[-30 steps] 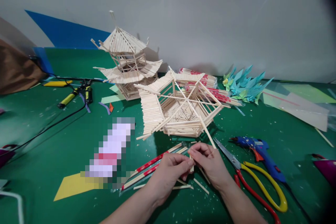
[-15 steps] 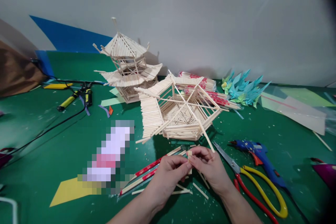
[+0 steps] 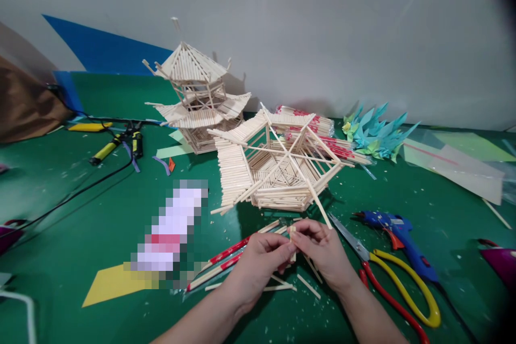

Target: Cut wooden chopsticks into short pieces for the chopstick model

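Observation:
My left hand (image 3: 258, 266) and my right hand (image 3: 324, 252) meet at the front of the green table, fingertips pinched together on short wooden stick pieces (image 3: 293, 235). The pieces stand roughly upright between both thumbs and forefingers; fingers cover part of them. Just beyond my hands sits a six-sided stick framework (image 3: 234, 172), its roof slats laid on some sides and bare beams on others. One long beam slants down close to my right hand. Chopsticks in red-banded wrappers (image 3: 226, 251) lie beside my left hand, and loose cut sticks (image 3: 309, 286) lie under both hands.
Scissors (image 3: 365, 255) with red and yellow handles and a blue glue gun (image 3: 407, 236) lie to the right. A stick pagoda (image 3: 197, 64) stands behind, left of wrapped chopsticks (image 3: 338, 148) and folded blue-green paper (image 3: 374, 131). Pliers (image 3: 116, 146) and a black cable are at left.
The view has shifted slightly, so the things behind appear a little higher. Both hands keep their pinch on the stick pieces, with hardly any movement of the fingers.

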Tool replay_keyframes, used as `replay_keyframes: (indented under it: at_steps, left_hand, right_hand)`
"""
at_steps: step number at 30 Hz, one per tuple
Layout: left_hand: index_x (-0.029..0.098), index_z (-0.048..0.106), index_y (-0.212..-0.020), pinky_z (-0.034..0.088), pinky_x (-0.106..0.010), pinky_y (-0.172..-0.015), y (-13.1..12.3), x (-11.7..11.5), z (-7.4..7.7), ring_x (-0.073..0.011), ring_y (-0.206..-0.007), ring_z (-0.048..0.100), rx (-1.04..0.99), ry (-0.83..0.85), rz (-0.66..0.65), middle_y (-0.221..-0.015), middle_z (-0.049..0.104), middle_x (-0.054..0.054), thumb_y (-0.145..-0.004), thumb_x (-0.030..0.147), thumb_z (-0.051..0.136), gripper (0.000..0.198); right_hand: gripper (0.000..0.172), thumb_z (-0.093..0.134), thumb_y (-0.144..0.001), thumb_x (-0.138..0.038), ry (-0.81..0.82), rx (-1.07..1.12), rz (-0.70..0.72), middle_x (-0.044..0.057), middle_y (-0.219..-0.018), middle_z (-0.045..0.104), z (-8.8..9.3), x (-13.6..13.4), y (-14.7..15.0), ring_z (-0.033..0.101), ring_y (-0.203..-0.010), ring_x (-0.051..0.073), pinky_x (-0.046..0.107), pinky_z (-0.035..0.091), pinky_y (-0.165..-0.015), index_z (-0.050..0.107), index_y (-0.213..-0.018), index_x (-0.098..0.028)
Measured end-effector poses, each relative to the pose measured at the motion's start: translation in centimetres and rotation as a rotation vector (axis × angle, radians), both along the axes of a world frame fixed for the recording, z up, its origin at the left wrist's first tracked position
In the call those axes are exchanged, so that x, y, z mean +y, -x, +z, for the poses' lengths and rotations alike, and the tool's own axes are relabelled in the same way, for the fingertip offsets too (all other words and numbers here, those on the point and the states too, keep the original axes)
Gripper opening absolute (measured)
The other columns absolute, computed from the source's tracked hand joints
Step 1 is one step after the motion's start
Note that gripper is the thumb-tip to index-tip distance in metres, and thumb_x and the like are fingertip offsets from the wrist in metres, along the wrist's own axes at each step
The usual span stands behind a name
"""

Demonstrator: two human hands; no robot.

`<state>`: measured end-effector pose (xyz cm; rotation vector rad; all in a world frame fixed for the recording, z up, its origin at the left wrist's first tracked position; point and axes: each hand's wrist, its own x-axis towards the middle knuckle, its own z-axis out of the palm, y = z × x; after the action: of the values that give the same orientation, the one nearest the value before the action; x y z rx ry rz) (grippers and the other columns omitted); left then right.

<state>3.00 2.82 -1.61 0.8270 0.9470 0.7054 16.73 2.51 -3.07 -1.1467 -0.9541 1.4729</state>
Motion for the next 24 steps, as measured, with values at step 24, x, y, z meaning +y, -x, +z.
replay_keyframes:
  at_steps: [24]
  left_hand:
    - [0.009,0.066,-0.06,0.025,-0.019,-0.045,-0.39,-0.61,0.05,-0.0058,-0.046,0.036,0.029,0.027,0.043,-0.051,0.054,0.001,-0.068,0.032,0.066,0.024]
  right_hand:
    - [0.015,0.07,-0.066,-0.029,0.017,0.028,-0.087,-0.004,-0.056,0.056,-0.28,0.1,0.12,0.045,-0.048,0.006,0.018,0.037,-0.047,0.063,-0.067,-0.015]
